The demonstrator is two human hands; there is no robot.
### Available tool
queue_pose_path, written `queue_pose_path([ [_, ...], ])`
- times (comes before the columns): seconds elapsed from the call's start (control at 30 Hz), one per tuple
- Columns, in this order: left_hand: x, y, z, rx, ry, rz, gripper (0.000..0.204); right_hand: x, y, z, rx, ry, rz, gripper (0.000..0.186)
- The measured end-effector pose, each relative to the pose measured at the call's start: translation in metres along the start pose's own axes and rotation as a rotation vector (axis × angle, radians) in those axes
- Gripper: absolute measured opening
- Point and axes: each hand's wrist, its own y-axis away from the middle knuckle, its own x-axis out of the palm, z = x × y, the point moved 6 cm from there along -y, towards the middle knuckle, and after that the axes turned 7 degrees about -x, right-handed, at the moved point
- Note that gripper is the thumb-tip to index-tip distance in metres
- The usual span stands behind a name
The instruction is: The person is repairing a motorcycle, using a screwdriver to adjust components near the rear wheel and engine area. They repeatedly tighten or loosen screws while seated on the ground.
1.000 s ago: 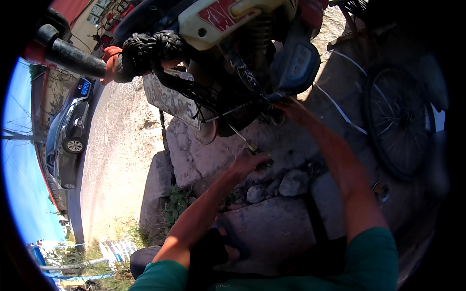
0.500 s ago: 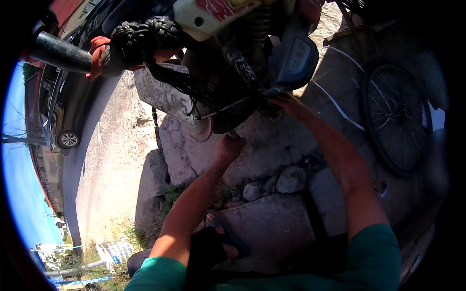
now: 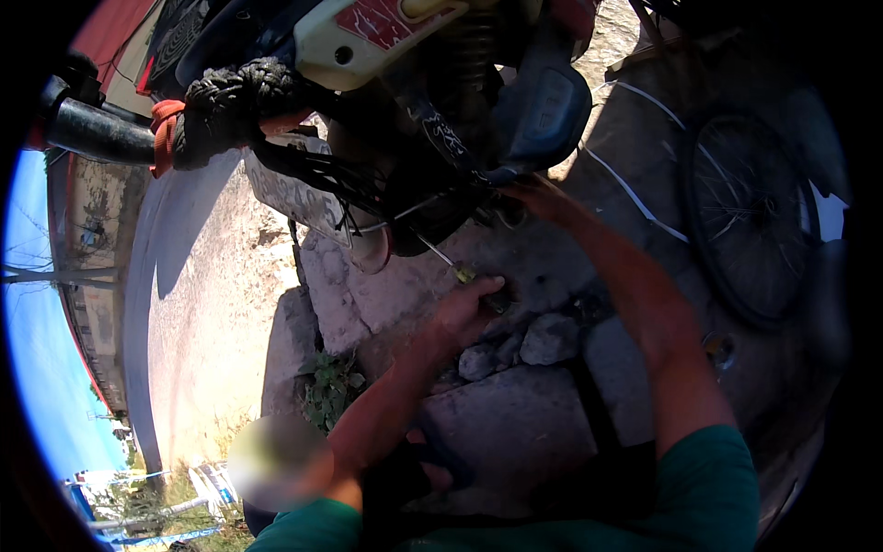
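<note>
Upside of the view is filled by the rear of a motorcycle point(image 3: 391, 35), with a pale and red body panel. My left hand point(image 3: 467, 311) is closed around a screwdriver point(image 3: 464, 272) with a yellowish handle end; its thin metal shaft points up and left to the dark underside beside the number plate point(image 3: 296, 195). My right hand point(image 3: 533, 197) reaches under the dark bluish cover point(image 3: 547, 109), among dark parts. Shadow and those parts hide its fingers, so their grip does not show. Black cord point(image 3: 313, 166) hangs over the plate.
At the right a spoked bicycle wheel point(image 3: 696, 216) leans beside a white strap point(image 3: 635, 201). Below my hands lie stones point(image 3: 550, 339) and a concrete slab point(image 3: 515, 414). A leafy weed point(image 3: 329, 391) grows at the slab's edge; a sunlit road point(image 3: 202, 304) runs along the left.
My left hand has moved down and right, bringing the screwdriver's shaft into sight. My right hand stays under the motorcycle. The dark car at the left is gone from the same stretch of road.
</note>
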Motion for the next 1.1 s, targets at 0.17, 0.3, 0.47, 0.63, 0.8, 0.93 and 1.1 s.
queue_pose_path([
  [0.17,0.033,0.022,0.0,0.111,0.564,-0.102,0.025,0.001,0.002,0.004,-0.001,-0.045,0.028,0.04],
  [0.3,0.048,0.061,0.032,0.094,0.382,-0.066,0.028,0.006,0.003,0.018,-0.101,-0.017,-0.003,0.046],
  [0.47,0.06,0.089,0.1,-0.071,0.17,-0.232,0.027,-0.007,-0.001,-0.01,-0.036,0.075,-0.073,0.055],
  [0.63,-0.017,0.088,0.034,0.163,0.117,-0.328,0.03,0.002,-0.002,-0.003,0.0,-0.097,0.015,0.057],
  [0.8,-0.037,0.088,0.018,0.211,-0.087,-0.382,0.031,0.005,-0.002,-0.01,0.02,-0.152,-0.069,0.047],
  [0.93,-0.051,0.078,0.009,0.171,0.015,-0.363,0.034,-0.004,-0.003,-0.013,0.019,-0.13,0.003,0.047],
  [1.1,-0.069,0.079,-0.006,0.184,-0.089,-0.404,0.04,0.001,0.001,-0.007,0.019,-0.092,-0.042,0.047],
])
